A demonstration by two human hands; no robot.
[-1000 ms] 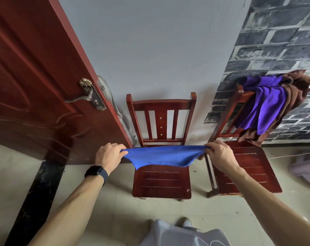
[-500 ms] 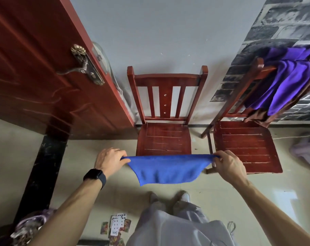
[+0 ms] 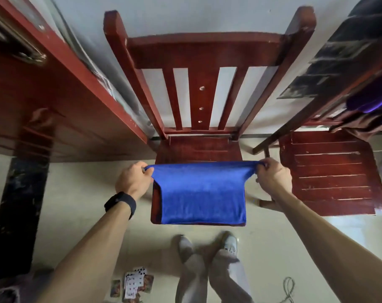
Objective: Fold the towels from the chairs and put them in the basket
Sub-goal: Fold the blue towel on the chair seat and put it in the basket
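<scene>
- The blue towel (image 3: 202,193) was stretched between both hands over the middle chair (image 3: 203,51). Its top edge was raised and taut, and its lower part seemed to lie on the seat down to the front edge.
- The left hand (image 3: 133,180), with a dark watch (image 3: 121,203) on the wrist, pinched the top left corner in curled fingers (image 3: 145,172). The right hand (image 3: 273,178) grasped the top right corner the same way.
- The cloth looked light, soft and limp. It bunched where it was pinched, so it would probably hold no shape of its own and would fold best against a flat surface such as the seat.
- The corners, or the edge just beside them, were judged the best holds; a grip in the middle would let the sides droop.
- A purple towel (image 3: 369,101) and a brown towel (image 3: 356,125) hung over the back of the right-hand chair (image 3: 329,171), not yet folded.
- No basket was in view.
</scene>
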